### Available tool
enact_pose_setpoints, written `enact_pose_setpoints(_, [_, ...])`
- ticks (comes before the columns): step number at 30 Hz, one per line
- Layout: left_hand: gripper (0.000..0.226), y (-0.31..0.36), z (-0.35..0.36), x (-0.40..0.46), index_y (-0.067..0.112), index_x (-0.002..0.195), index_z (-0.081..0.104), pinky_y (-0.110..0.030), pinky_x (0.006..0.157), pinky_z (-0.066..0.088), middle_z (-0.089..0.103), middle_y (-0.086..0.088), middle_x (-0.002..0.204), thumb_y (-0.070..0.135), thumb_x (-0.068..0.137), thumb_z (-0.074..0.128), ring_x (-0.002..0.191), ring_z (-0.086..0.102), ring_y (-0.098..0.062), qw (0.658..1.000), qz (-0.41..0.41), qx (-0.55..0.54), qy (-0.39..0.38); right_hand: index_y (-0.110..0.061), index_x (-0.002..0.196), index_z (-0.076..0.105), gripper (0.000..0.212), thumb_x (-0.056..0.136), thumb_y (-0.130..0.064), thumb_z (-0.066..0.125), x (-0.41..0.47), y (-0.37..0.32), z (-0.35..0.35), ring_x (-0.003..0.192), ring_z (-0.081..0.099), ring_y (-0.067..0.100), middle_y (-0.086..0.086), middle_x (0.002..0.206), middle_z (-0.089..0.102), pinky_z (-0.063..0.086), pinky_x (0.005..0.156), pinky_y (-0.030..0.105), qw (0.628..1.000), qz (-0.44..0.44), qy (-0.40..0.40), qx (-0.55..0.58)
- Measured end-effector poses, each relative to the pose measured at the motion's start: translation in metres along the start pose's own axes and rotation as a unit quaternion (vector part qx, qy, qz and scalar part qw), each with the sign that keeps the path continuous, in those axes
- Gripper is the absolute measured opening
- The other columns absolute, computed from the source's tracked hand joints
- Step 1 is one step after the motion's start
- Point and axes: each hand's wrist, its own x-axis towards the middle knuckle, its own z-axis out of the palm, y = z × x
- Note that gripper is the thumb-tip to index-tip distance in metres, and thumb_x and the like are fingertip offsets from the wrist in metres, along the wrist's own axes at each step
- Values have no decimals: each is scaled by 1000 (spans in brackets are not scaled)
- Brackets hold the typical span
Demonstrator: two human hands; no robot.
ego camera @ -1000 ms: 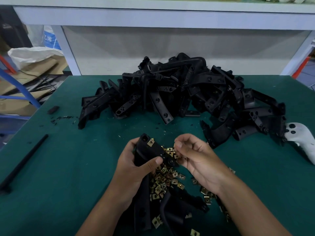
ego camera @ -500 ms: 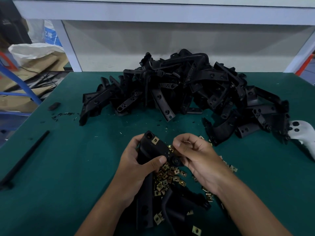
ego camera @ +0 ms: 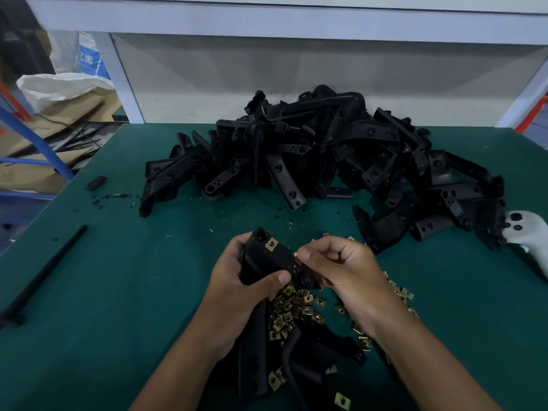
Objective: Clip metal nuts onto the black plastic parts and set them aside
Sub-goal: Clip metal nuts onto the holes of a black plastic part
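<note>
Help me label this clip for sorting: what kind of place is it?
Probably a factory or workshop assembly bench: a green work table with a big heap of identical black plastic parts, loose metal clip nuts, and cardboard boxes beside it.

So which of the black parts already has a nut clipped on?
The part gripped in the left hand: a brass nut sits near its top end. The parts in the pile show bare holes.

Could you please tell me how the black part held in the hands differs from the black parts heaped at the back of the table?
The held part is gripped by the left hand, off the table; the heap lies untouched on the green table. The held part shows a brass nut clipped on; the heap's parts show bare holes. Both are black plastic.
</note>
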Motion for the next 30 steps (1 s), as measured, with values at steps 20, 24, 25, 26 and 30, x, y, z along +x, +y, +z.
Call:
enact_pose_setpoints(20, [45, -3, -1, 0, 11, 113, 57, -20, 60, 50, 63, 5, 74, 18, 75, 81, 60, 54, -11, 1000, 7, 6, 13, -26, 94, 80, 28, 86, -49, 66, -3, -2, -2, 71, 59, 2, 0, 83, 72, 48, 68, 15, 991, -87, -17, -104])
enact_pose_setpoints(24, [46, -5, 0, 0, 13, 113, 59, -20, 60, 52, 68, 8, 79, 20, 74, 82, 65, 60, -7, 1000, 5, 13, 27, -28, 93, 79, 24, 87, -48, 66, -3, 4, -1, 84, 69, 6, -9, 89, 76, 53, 78, 19, 978, -112, 18, -175])
enact_pose_setpoints(25, [45, -5, 0, 0, 14, 113, 59, -20, 61, 53, 68, 8, 80, 20, 74, 82, 66, 60, -7, 1000, 4, 14, 27, -29, 94, 78, 26, 87, -50, 66, -4, 5, 1, 85, 69, 8, -10, 89, 75, 54, 78, 21, 974, -119, 30, -189])
enact_pose_setpoints(26, [44, -5, -1, 0, 15, 112, 60, -20, 62, 53, 69, 7, 81, 20, 75, 83, 68, 61, -7, 1000, 3, 14, 28, -30, 94, 78, 26, 86, -51, 65, -5, 6, 2, 85, 69, 8, -11, 89, 75, 54, 77, 21, 971, -126, 41, -196])
enact_pose_setpoints(30, [42, -6, -3, 2, 22, 111, 64, -20, 70, 55, 72, 5, 89, 22, 75, 86, 79, 67, -8, 999, 1, 7, 33, -32, 94, 78, 25, 85, -51, 65, -8, 7, 6, 88, 70, 9, -15, 90, 75, 56, 79, 23, 969, -134, 67, -196])
